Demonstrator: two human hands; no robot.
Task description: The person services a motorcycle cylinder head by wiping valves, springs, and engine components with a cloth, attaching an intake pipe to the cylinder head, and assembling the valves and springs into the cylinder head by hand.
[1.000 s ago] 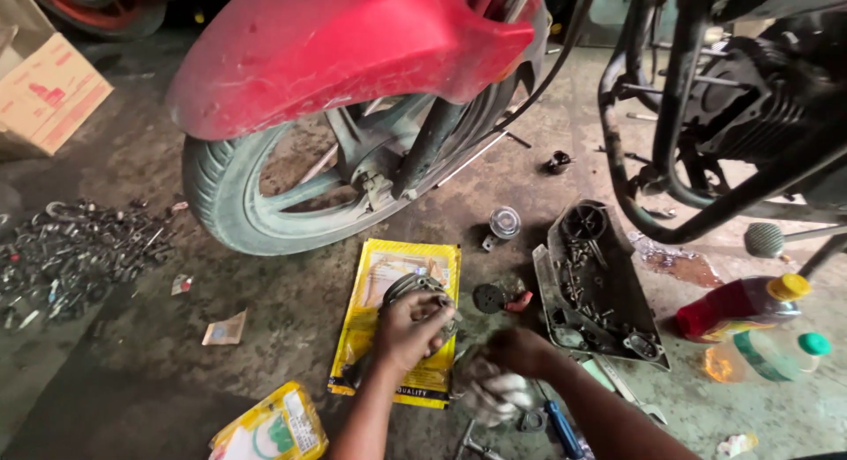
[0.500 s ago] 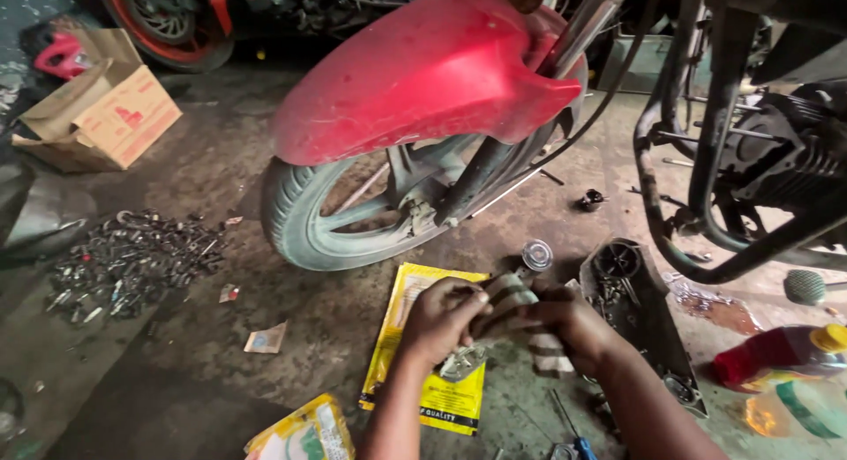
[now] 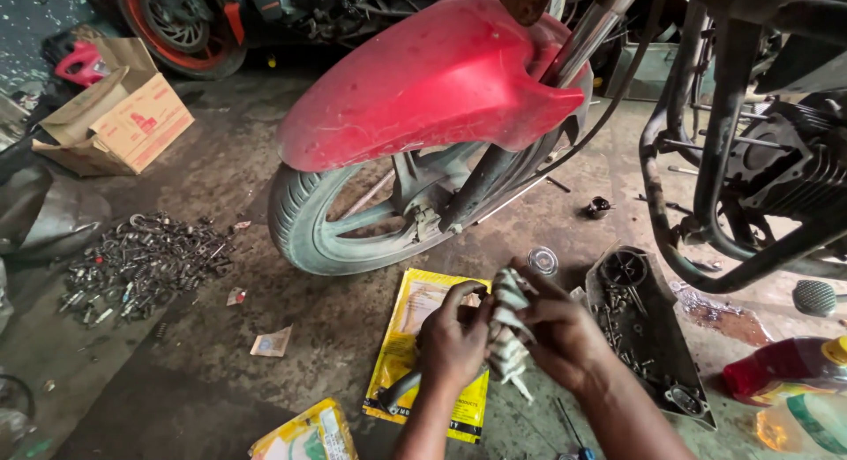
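Note:
My left hand grips a dark metal part whose grey stem sticks out to the lower left. My right hand presses a dirty striped rag against that part. Both hands meet just above a yellow plastic package lying on the oily concrete floor. A red motorcycle fender and its front wheel stand directly behind the hands.
A black engine cover holding several bolts lies to the right, with a red bottle and a yellow one beyond. A pile of nuts and bolts lies left, a cardboard box behind. Another motorcycle's frame stands at right.
The view has tilted up and moved in. My hands have lifted the part and rag off the yellow package and brought them together, the rag now wrapped against the part.

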